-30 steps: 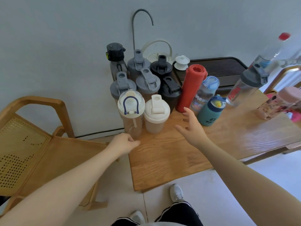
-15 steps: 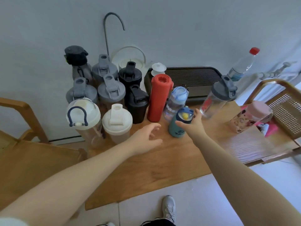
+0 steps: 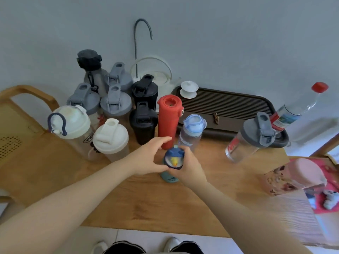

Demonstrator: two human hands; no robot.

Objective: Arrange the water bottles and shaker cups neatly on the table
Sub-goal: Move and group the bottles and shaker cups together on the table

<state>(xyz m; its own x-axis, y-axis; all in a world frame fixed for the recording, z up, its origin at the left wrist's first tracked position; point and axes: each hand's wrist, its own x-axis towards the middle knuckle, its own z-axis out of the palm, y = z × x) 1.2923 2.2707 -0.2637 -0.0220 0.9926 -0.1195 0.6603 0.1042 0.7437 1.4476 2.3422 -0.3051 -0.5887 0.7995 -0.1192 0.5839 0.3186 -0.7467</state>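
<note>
Teal bottle (image 3: 169, 177): small, upright, near-centre of the table (image 3: 156, 202), just in front of the red bottle (image 3: 168, 121) and the blue-lidded bottle (image 3: 191, 133). Dark blue cap with a clear dome over a yellow figure. Both hands enclose the cap end: left hand (image 3: 148, 160) curled against its left side, thumb and fingers bent round it; right hand (image 3: 190, 167) wrapped against its right side, fingers closed on the cap and shoulder. Handling, as judged: short, rigid, probably light; sleeve-like body likely offers grip, while the smooth domed cap may be slippery and may pop open, so the body below the cap is the safer hold. Adjacent stock, left and far: two black shakers (image 3: 144, 123), three grey-lidded shakers (image 3: 115, 105), a tall dark-capped bottle (image 3: 90, 68), two white-lidded shakers (image 3: 110, 138), packed close, several touching. Right: grey-lidded clear shaker (image 3: 251, 138), standing apart; clear red-capped bottle (image 3: 300, 109) beyond it; pink-lidded cup (image 3: 295, 177) at the near right edge. Far side: dark slatted tray (image 3: 229, 105), white kettle (image 3: 161, 77), small white lidded cup (image 3: 189, 89). Chair (image 3: 20, 114) at left.
</note>
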